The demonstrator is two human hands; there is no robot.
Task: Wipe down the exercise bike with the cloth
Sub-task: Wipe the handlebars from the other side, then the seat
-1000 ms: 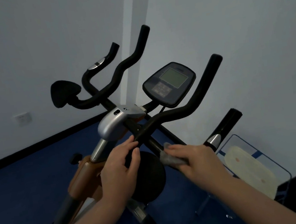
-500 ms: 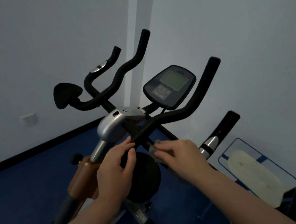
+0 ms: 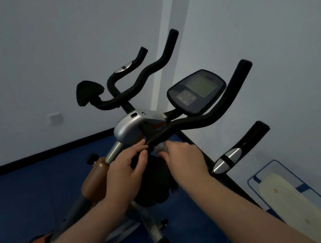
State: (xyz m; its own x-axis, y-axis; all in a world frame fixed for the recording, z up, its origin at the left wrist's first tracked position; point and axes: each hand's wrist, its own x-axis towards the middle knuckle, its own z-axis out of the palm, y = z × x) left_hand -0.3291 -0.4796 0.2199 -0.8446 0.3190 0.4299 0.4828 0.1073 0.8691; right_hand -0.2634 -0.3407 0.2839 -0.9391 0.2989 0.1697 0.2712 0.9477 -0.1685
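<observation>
Low at six o'clock, the right hand [image 3: 183,159] grips the grey cloth [image 3: 160,147] against the handlebar [image 3: 196,121] near its centre clamp — the left hand [image 3: 124,172] pinches the bar just beside it. Wiping the exercise bike [image 3: 128,128] looks underway; next, likely slide toward the console [image 3: 196,91] at one o'clock.

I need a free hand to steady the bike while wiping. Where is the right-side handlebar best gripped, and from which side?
Grip the handlebar on its near-level padded stretch below the console, coming from above and wrapping the fingers under. It is a round bar, bare there. Nearer the stem, the right hand with the cloth and the left hand crowd it.
</observation>
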